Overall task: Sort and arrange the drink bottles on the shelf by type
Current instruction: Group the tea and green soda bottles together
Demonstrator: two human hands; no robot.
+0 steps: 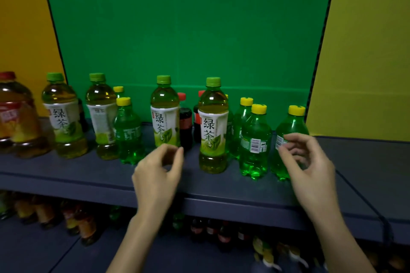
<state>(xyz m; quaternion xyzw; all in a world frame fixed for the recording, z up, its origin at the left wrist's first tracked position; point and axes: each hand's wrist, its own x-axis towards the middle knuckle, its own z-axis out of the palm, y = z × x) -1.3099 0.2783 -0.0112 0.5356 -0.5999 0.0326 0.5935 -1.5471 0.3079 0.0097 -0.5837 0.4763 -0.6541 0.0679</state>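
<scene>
Green-capped tea bottle upright just beyond left grip, yellow-capped soda bottle just beyond right grip; both loosely curled, empty.

Just the one view for us here: a wide-angle head cam. We're standing right up against the shelf, facing it square on and tilted a bit down onto its top board. The bottles run across the middle of the frame, and the green backdrop fills everything above them. We're really close in. Both forearms come up from the bottom edge, with the left hand near centre and the right hand off to the right. The lower shelf level shows underneath, dim and blurry. The wide lens makes the yellow panels at the sides lean.
</scene>
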